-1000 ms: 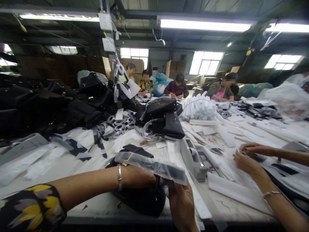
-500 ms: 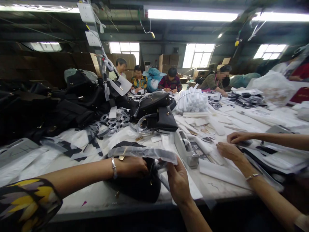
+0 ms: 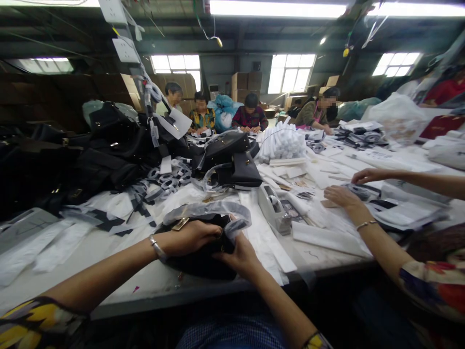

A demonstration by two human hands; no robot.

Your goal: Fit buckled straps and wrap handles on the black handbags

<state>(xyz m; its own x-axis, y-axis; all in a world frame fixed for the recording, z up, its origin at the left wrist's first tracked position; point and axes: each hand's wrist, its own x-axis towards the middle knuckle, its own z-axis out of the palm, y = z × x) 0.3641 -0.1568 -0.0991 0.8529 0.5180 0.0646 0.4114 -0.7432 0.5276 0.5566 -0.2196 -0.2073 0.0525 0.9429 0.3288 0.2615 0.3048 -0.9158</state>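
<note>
A black handbag [image 3: 203, 267] lies near the table's front edge, its handle [image 3: 214, 209] wrapped in clear plastic and arching over the opening. My left hand [image 3: 196, 236] reaches across the bag under that handle, fingers closed on the bag's edge; a gold clasp [image 3: 180, 223] sits just above the hand. At the bag's right side, my right hand [image 3: 242, 254] grips the bag where the handle's wrapped end comes down. Its thumb points into the opening, and some of its fingers are hidden.
A tape dispenser [image 3: 273, 208] stands right of the bag, beside white foam strips [image 3: 327, 237]. Black bags [image 3: 242, 169] are piled behind and to the left. A co-worker's hands [image 3: 343, 196] handle wrapped pieces at the right. Several people sit across the table.
My right hand has lowered from the raised handle end to the bag's right side. The handle now curves in an arch instead of lying stretched out. The camera view has shifted slightly.
</note>
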